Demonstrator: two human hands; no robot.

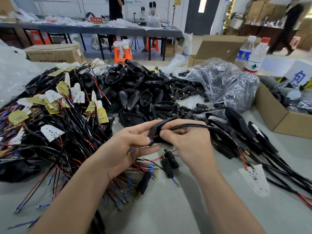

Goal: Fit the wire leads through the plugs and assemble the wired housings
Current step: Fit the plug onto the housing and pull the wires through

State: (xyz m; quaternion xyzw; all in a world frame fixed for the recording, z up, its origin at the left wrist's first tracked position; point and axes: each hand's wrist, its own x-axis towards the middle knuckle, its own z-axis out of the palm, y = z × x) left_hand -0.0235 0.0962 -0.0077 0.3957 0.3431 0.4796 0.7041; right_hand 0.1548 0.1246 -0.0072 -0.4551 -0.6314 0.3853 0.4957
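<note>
My left hand (pixel 133 146) and my right hand (pixel 187 141) together hold a black housing (pixel 159 130) at the centre of the table. My left fingers grip its lower left side. My right thumb and fingers pinch the black cable (pixel 190 126) and red lead where they enter the housing. A blue-sleeved lead tip (pixel 131 151) sticks out below my left fingers. The cable runs right to a white LED board (pixel 255 180). Loose black plugs (pixel 169 163) lie just below my hands.
A tangle of wired LED boards (pixel 55 115) fills the left. Empty black housings (pixel 135 88) are piled at centre back, with plugs spilling from a plastic bag (pixel 224 83). Finished housings (pixel 239 125) lie right. A cardboard box (pixel 276 115) and two bottles (pixel 253 54) stand far right.
</note>
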